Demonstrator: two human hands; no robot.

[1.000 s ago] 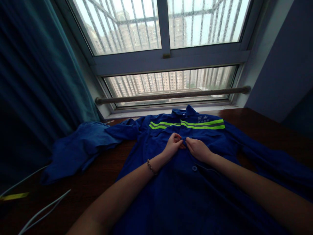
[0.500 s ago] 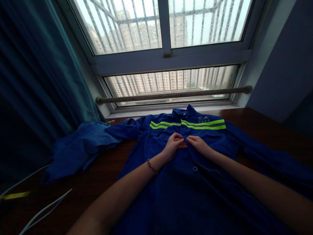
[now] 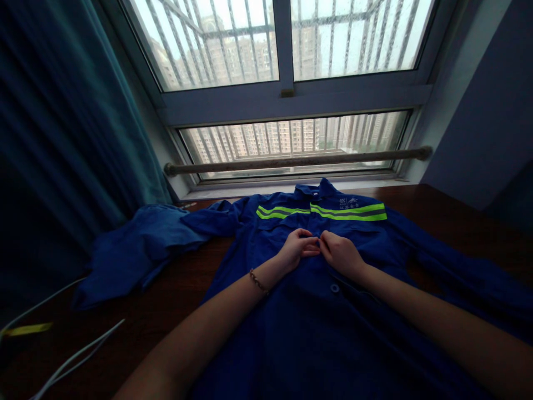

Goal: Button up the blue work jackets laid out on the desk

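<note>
I have the left hand (image 3: 295,250) and the right hand (image 3: 342,253) nearly fingertip to fingertip over the front of a blue jacket (image 3: 287,316), which lies spread beneath the grip on a dark wooden table (image 3: 177,300). Both grips are narrow, each pinching the jacket; what small fold or fastening sits between the fingertips I cannot tell, since the fingers cover it. I judge that the hands meet here so that each can steady the cloth for the other. A round button (image 3: 335,288) shows just on the near side of the grip, below the right hand. Beyond the grip, a bright yellow-green stripe (image 3: 350,211) crosses the chest and the collar (image 3: 327,189) points away toward the window (image 3: 241,103); laid that way round, the jacket probably puts its front within easy reach of both arms. One sleeve (image 3: 462,272) stretches out to the right of the grip, likely to be out of the way. Well to the left, a paler blue cloth (image 3: 137,253) lies heaped (a second garment, perhaps, though I cannot make out its shape). A white cord (image 3: 77,358) and a yellow strip (image 3: 29,329) sit farther left and nearer to me than the grip, well apart from the jacket, so I doubt they can snag it.
</note>
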